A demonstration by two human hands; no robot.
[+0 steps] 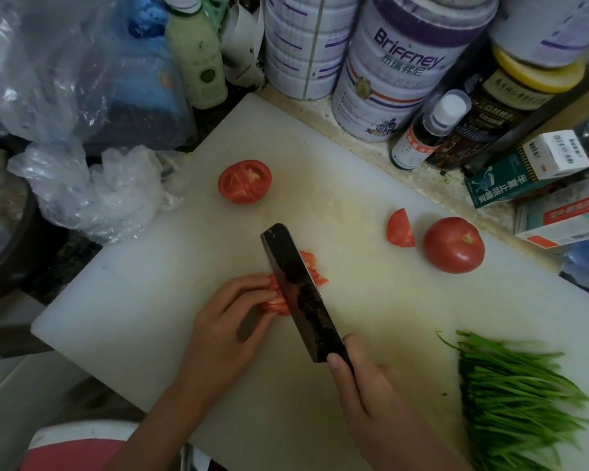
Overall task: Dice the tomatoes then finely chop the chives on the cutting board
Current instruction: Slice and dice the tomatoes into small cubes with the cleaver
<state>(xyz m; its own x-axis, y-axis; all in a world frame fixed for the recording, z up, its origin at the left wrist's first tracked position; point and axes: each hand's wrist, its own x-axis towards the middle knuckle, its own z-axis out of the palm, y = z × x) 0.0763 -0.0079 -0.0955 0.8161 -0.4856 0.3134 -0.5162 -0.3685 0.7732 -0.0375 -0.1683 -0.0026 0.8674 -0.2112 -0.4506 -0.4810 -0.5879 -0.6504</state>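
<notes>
On the white cutting board (143, 283) my right hand (371, 396) grips the handle of a dark cleaver (300, 290), its blade standing in a tomato piece (278, 300). My left hand (228, 328) holds that piece with curled fingertips, left of the blade. Cut slices (315, 270) lie on the blade's right side. A tomato half (245, 181) sits cut face up at the far side. A wedge (401, 228) and a whole tomato (454, 244) lie to the right. A bunch of chives (521, 396) lies at the board's near right corner.
Large tins (402, 66), bottles (429, 130) and small cartons (531, 168) crowd the counter behind the board's far right edge. Crumpled plastic bags (96, 188) and a pale green bottle (198, 59) stand at the far left. A pink and white bowl rim (75, 447) shows at the bottom left.
</notes>
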